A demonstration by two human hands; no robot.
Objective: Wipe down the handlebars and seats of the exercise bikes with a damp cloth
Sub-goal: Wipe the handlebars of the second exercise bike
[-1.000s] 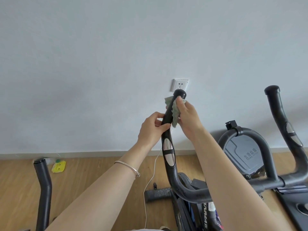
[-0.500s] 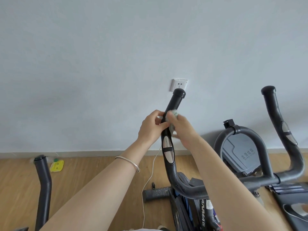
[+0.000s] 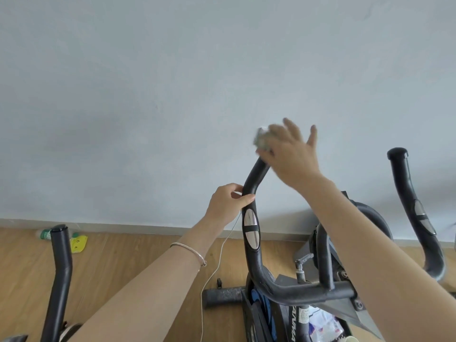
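Right grip (image 3: pixel 288 154), a person's bare hand, shows blurred at about 1 o'clock from the picture's centre. Its fingers are spread and straight, pressing a pale grey-green crumpled cloth (image 3: pixel 262 140) onto the top end of a black, curved, padded handlebar (image 3: pixel 255 175) of an exercise bike. Whether the thumb also pinches the cloth cannot be told. From the cloth, the handlebar's long axis runs down toward 7 o'clock, then bends to 6 o'clock and drops to the bike's crossbar. Left grip (image 3: pixel 229 203) is curled round the handlebar partway down, thumb in front, just above two oval silver sensor plates (image 3: pixel 250 228), and seems to steady the bar. The right grip is nearer the tip and the left nearer the plates, so a wipe downward would likely meet the left grip. A second black handlebar (image 3: pixel 404 193) stands well apart at 3 o'clock. A thin white cable (image 3: pixel 217 262) trails down over the wooden plank floor (image 3: pixel 138 255). No seat is in view.
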